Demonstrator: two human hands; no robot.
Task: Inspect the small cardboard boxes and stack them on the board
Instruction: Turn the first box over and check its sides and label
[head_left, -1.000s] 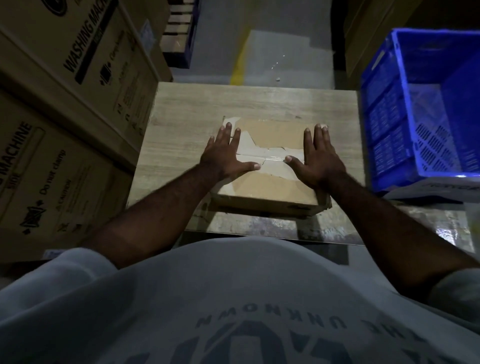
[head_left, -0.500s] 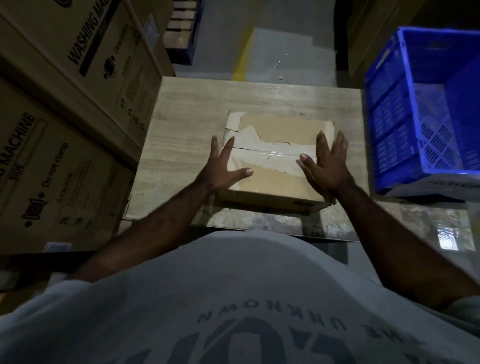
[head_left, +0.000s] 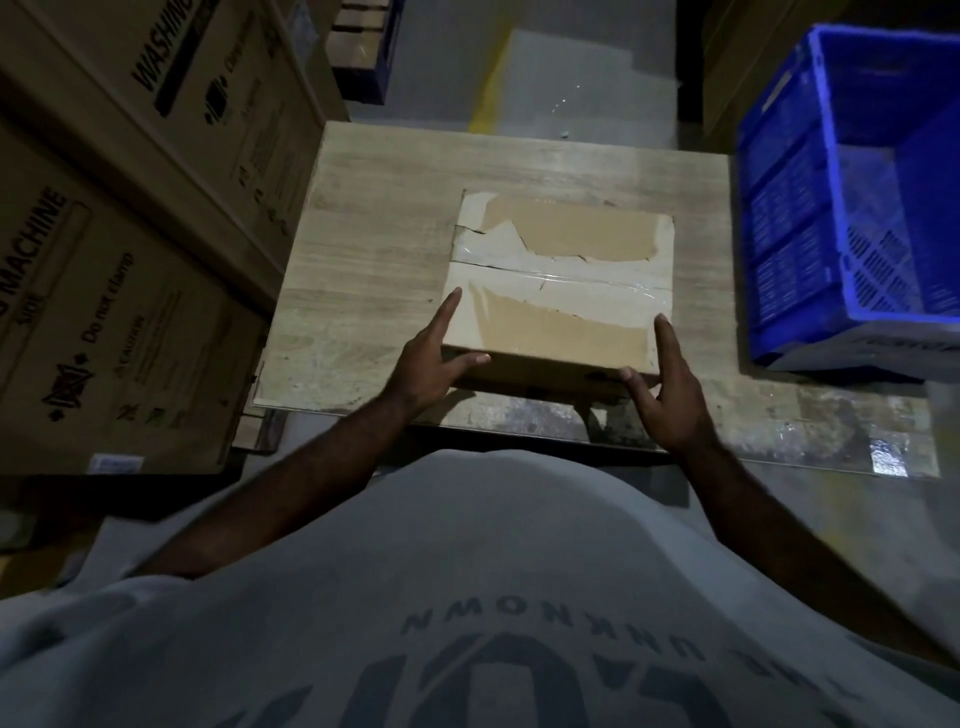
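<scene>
Head view, cardboard box (head_left: 561, 270): lies on the board, right of its middle and close to the near edge. The top flaps are shut, with clear tape along the seam and pale patches where the top paper is torn away.
Head view, board (head_left: 374, 249): a pale wood-grain panel lying flat on a scuffed surface (head_left: 779, 421), which shows past its near and right edges.
Head view, left hand (head_left: 423, 364): at the box's near left corner. The fingers are straight along the left wall and the thumb is stretched across the near face, so the hand is flat and not curled.
Head view, right hand (head_left: 670, 395): at the near right corner. The fingers are straight along the right wall, the thumb is on the near face, and this hand is also flat.
Head view, contact: both hands touch the box from opposite sides. I cannot tell whether it is lifted.
Head view, blue crate (head_left: 852, 208): plastic with perforated walls, standing just right of the board.
Head view, large cartons (head_left: 130, 260): stacked at the left, just beside the board's left edge, and printed "WASHING MACHINE" and "Do not clamp".
Head view, grey shirt (head_left: 415, 597): fills the bottom of the view and has printed lettering.
Head view, yellow line (head_left: 488, 78): painted on the grey floor beyond the board's far edge.
</scene>
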